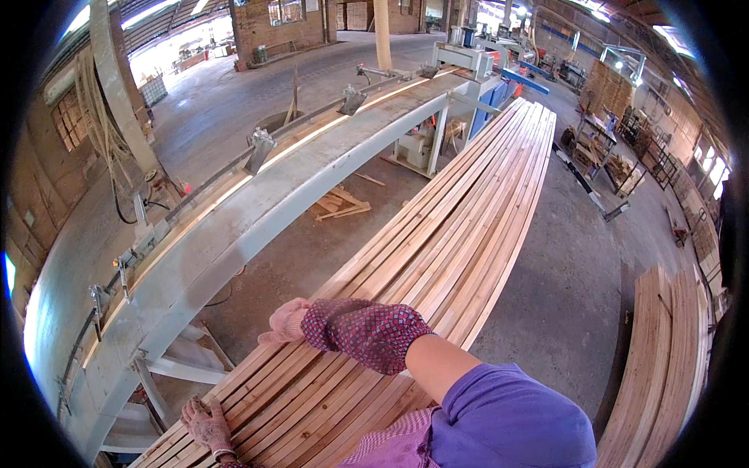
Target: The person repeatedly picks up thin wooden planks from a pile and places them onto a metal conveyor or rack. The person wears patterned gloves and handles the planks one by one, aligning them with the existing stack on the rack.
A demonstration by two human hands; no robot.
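Note:
A long stack of narrow wooden strips (437, 253) runs from beneath me to the far right. My left hand (207, 429), in a knitted glove, rests on the near end of the strips at their left edge, fingers spread apart. Farther along that same edge, my gloved right hand (285, 320) closes over the outermost wooden strip, and some of its fingers are hidden beyond the edge. A dotted sleeve cover (363, 331) wraps my right forearm, which crosses above the stack.
Left of the stack runs a long grey machine bed (312, 156) with clamps and a pale strip along its fence. A machine head (464, 58) stands at its far end. More wooden boards (654, 366) lie at right. Wood scraps (341, 204) are on the floor between stack and bed.

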